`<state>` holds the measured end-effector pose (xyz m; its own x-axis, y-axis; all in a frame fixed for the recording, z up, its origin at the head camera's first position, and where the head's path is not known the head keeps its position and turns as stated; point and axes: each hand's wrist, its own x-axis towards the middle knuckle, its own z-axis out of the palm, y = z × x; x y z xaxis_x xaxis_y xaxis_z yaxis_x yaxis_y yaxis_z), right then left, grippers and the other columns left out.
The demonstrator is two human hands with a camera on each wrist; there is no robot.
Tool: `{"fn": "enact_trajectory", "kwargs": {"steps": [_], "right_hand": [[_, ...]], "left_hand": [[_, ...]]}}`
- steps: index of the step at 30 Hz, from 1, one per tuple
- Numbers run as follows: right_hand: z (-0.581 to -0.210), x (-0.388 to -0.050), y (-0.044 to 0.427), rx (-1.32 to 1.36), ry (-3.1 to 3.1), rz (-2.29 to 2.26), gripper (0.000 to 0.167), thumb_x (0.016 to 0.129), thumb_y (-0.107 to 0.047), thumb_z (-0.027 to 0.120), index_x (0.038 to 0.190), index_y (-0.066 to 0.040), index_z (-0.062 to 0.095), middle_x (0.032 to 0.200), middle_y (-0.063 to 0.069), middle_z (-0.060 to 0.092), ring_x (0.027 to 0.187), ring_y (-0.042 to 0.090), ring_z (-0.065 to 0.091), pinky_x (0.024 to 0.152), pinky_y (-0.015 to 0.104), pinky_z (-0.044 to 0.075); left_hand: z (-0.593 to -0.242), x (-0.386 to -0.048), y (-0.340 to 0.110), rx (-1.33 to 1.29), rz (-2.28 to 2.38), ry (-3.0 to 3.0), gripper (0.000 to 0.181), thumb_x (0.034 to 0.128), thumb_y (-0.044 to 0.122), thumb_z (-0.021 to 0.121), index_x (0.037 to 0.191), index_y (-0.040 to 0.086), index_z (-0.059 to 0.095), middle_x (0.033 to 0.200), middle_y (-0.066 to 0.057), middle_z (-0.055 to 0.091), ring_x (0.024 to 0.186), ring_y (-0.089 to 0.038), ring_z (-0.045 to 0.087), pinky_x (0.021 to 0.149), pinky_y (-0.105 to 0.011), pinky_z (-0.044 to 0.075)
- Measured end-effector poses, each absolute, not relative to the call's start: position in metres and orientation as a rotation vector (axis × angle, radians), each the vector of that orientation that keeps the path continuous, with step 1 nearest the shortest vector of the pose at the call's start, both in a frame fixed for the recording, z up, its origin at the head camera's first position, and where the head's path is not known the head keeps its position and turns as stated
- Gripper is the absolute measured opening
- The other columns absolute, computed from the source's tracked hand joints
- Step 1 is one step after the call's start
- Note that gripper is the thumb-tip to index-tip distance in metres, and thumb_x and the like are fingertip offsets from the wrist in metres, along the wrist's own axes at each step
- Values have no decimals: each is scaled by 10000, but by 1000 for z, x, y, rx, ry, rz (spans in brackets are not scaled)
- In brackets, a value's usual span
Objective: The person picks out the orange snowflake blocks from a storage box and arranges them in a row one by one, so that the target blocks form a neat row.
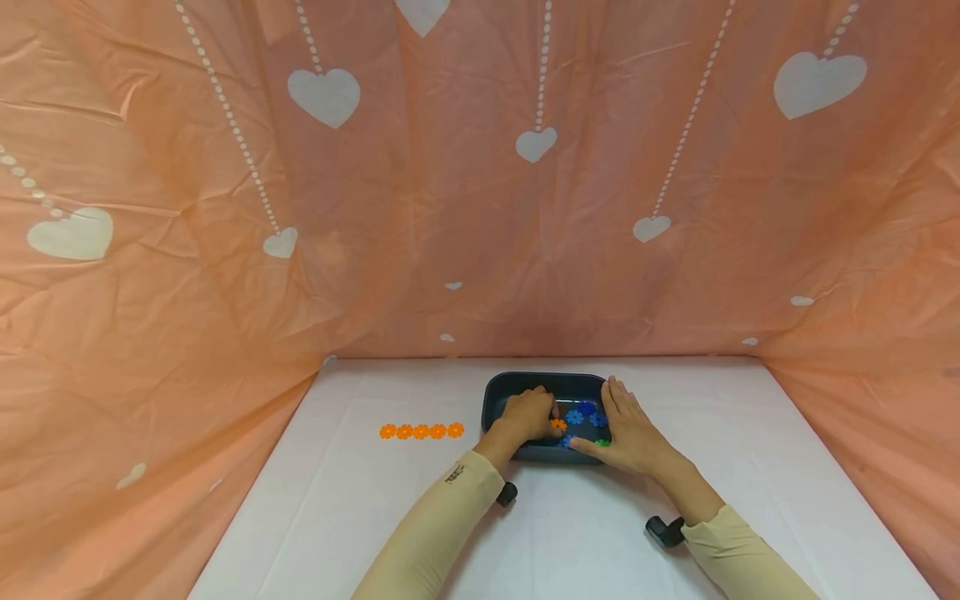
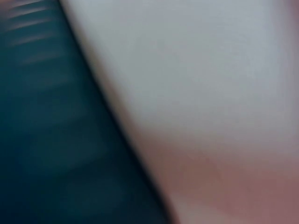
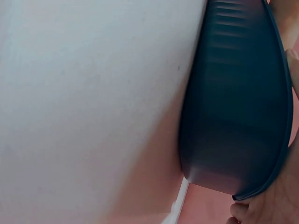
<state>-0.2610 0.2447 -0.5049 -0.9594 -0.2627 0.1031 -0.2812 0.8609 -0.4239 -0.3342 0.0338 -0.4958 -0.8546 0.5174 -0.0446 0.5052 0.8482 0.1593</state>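
Note:
A dark blue tray (image 1: 547, 454) stands on the white table and holds several small flower-shaped pieces. My left hand (image 1: 527, 414) reaches down into it, thumb and index finger pinching an orange flower piece (image 1: 558, 425); its other fingertips are hidden. At the tray's right end rests my right hand (image 1: 633, 437), fingers straight along the rim and thumb stretched over the near side. A blue flower piece (image 1: 574, 417) and a partly covered green flower piece (image 1: 602, 443) lie between the hands. Close up in the right wrist view are the tray's outer wall (image 3: 233, 102) and right-hand fingers (image 3: 239, 212) by its end.
Left of the tray, several orange flower pieces (image 1: 422, 432) lie in a straight row on the white table (image 1: 360, 500). A peach-coloured curtain (image 1: 480, 250) with white hearts rises behind the table. The left wrist view is blurred, showing tray wall and table.

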Motion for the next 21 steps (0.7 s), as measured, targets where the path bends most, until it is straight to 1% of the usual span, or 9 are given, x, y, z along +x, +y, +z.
{"fn": "enact_trajectory", "kwargs": {"steps": [9,13,15,17,21], "right_hand": [[-504,-260,243,446,-2980,685,1261,923,-724,684,1637,155,129,1738,349,58,1617,518,69,1287,646,118],[-503,-260,243,444,-2986,683,1259,925,-722,683,1636,157,129,1738,348,55,1617,518,67,1287,647,115],[-503,-260,243,442,-2987,690,1261,924,-720,686,1636,158,127,1738,349,52,1617,520,64,1287,649,111],[-503,-260,244,439,-2991,692,1265,923,-724,684,1638,155,122,1740,346,47,1618,518,59,1287,649,105],[-503,-260,244,432,-2994,694,1273,919,-731,682,1640,151,115,1742,341,43,1621,512,50,1288,646,98]], "left_hand": [[-497,-337,21,819,396,2889,286,919,438,848,1110,243,763,1130,63,650,989,-122,637,929,-401,573],[-495,-338,13,822,488,2893,278,917,417,852,1103,241,745,1110,66,640,920,-106,612,888,-376,566],[-493,-337,9,822,517,2902,275,922,421,848,1104,251,732,1121,71,637,910,-98,607,875,-365,562],[-490,-337,5,820,538,2908,275,928,426,845,1110,260,723,1147,73,641,944,-99,620,892,-372,564],[-482,-335,-3,804,552,2913,276,942,433,831,1133,271,714,1238,62,655,1099,-138,649,967,-424,568]]}}
